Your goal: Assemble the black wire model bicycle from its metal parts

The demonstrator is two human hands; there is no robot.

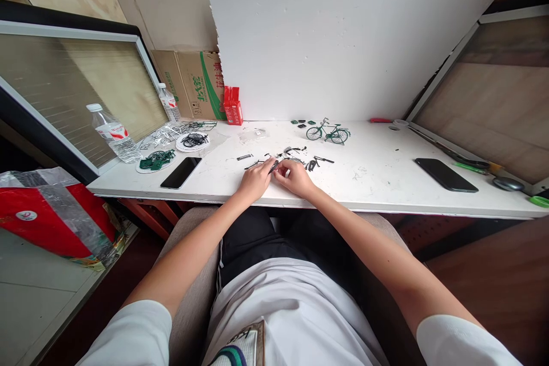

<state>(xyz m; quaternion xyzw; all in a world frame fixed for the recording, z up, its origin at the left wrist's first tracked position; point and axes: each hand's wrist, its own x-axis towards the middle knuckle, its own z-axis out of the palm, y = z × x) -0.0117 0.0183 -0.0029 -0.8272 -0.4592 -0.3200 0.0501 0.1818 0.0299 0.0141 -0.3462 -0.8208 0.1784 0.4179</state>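
Observation:
My left hand rests at the front of the white table, its fingers closed on a small dark part. Touching it from the other side is my right hand, with thumb and forefinger pinched together; what lies in that pinch is hidden. Around and just beyond my fingers lie loose black model parts, some thin and curved. Dark pieces lie just right of my right hand, and a thin black strip is up to the left. Farther back stands a small green model bicycle.
On the left are a black phone, plates of green parts and black parts, and water bottles. A red box stands before a carton. At right are another phone and a mouse.

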